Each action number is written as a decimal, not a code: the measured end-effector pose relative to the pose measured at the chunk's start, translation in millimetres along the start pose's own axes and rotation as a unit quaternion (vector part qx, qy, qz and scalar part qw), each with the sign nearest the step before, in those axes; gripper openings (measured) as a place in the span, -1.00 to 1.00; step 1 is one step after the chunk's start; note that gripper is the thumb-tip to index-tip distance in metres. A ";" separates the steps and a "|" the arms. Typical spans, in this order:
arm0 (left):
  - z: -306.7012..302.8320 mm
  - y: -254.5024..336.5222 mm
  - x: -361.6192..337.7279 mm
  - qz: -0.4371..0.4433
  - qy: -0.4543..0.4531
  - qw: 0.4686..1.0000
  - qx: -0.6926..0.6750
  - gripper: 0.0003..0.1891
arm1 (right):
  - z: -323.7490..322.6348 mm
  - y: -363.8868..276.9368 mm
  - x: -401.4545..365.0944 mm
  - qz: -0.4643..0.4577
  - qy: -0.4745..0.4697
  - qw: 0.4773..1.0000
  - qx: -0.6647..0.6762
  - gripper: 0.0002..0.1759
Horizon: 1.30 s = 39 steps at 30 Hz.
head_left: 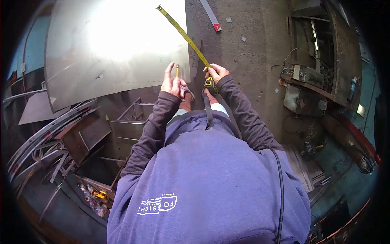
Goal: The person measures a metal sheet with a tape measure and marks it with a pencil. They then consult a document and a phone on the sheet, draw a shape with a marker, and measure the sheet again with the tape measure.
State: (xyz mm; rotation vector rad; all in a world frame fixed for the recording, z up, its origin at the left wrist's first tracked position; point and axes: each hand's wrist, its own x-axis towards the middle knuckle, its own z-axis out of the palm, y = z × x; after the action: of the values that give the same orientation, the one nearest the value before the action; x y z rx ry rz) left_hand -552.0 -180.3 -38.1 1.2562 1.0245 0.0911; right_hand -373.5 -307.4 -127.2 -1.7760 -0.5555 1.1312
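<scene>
My left hand (172, 84) pinches a short yellow pencil (177, 72) that points away from me, with the index finger stretched out beside it. A tape measure (211, 86) with a black and yellow case is in my right hand (217, 73), close in front of my legs. Its yellow blade (185, 37) is drawn out and slants forward and left, the hooked end over a large shiny metal sheet (122, 65). Both hands are near the sheet's right front corner, the left one overlapping its near edge in this view.
On the concrete floor (260, 49) ahead lies a pale strip with a red end (211, 16) and several small square pieces. A metal frame (132, 114) and long curved bars (44, 134) stand at the left. An open machine cabinet (315, 53) is at the right.
</scene>
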 end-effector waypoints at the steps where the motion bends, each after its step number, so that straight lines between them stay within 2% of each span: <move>1: -2.4 0.0 2.5 -0.003 -0.001 1.000 0.006 -0.63 | 0.4 10.5 -1.0 0.002 0.003 1.000 0.029 -0.76; 2: -9.1 -0.6 7.4 -0.052 -0.036 0.992 -0.108 -0.59 | 0.2 19.0 -2.6 0.004 0.006 0.998 0.059 -0.77; 4: -26.5 9.7 15.3 -0.130 -0.127 0.937 -0.300 -0.51 | -3.3 32.3 -6.4 0.014 0.016 0.995 0.098 -0.77; 5: -26.1 10.7 13.5 -0.133 -0.125 0.938 -0.295 -0.51 | -5.8 38.8 -8.2 0.023 0.024 0.991 0.131 -0.77; 7: -20.2 21.2 6.7 -0.006 -0.120 0.947 -0.297 -0.55 | -14.2 44.1 -13.7 0.028 0.045 0.988 0.147 -0.78; 8: -23.1 4.4 12.5 0.095 -0.126 0.977 -0.144 -0.53 | -18.2 49.5 -14.9 0.035 0.056 0.987 0.147 -0.78; 9: -24.3 -9.7 20.5 0.190 -0.092 0.977 0.020 -0.57 | -22.5 55.3 -15.3 0.042 0.067 0.986 0.148 -0.78; 11: -18.3 0.6 15.3 0.205 -0.018 0.949 0.240 -0.77 | -31.3 72.1 -14.9 0.030 0.077 0.983 0.163 -0.78; 12: -12.5 -5.6 18.7 0.259 0.030 0.946 0.194 -0.79 | -35.7 76.1 -15.9 0.037 0.081 0.982 0.164 -0.78; 13: -12.6 -0.4 15.0 0.201 0.022 0.960 0.192 -0.67 | -38.7 78.6 -17.0 0.044 0.086 0.982 0.165 -0.77; 15: -8.0 -3.8 24.2 0.291 0.090 0.903 0.303 -0.61 | -43.5 83.5 -19.0 0.064 0.095 0.981 0.157 -0.77; 16: -7.6 -4.7 26.6 0.292 0.085 0.902 0.305 -0.61 | -46.8 86.0 -21.1 0.085 0.099 0.982 0.140 -0.76; 18: -5.8 -6.6 31.0 0.220 0.142 0.923 0.282 -0.63 | -50.4 92.7 -25.0 0.089 0.109 0.981 0.131 -0.76; 21: -12.1 -7.8 46.3 0.248 0.151 0.899 0.328 -0.65 | -51.4 105.5 -32.4 0.100 0.116 0.980 0.123 -0.75; 22: -14.4 -5.3 47.2 0.223 0.158 0.890 0.364 -0.74 | -51.4 110.0 -35.6 0.106 0.118 0.979 0.125 -0.75; 23: -15.8 -7.6 49.2 0.223 0.159 0.890 0.364 -0.74 | -51.6 114.3 -38.9 0.105 0.117 0.980 0.125 -0.75; 29: -3.4 -1.4 65.8 0.336 0.151 0.850 0.376 -0.74 | -50.5 140.8 -55.2 0.132 0.127 0.976 0.122 -0.75; 33: -9.3 -9.1 60.0 0.317 0.106 0.831 0.446 -0.76 | -51.3 144.6 -59.6 0.139 0.149 0.972 0.117 -0.76; 37: -2.9 -8.7 77.0 0.385 0.130 0.834 0.373 -0.75 | -52.3 141.3 -60.3 0.133 0.156 0.972 0.117 -0.76; 39: -0.4 -9.0 71.9 0.356 0.145 0.833 0.397 -0.74 | -51.2 141.2 -61.5 0.149 0.143 0.970 0.127 -0.75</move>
State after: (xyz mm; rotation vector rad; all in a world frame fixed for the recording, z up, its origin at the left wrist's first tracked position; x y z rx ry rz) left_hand -514.9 -142.3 -87.3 2.4217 0.8028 0.4816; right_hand -372.0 -443.4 -215.7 -1.7897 0.0305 1.0646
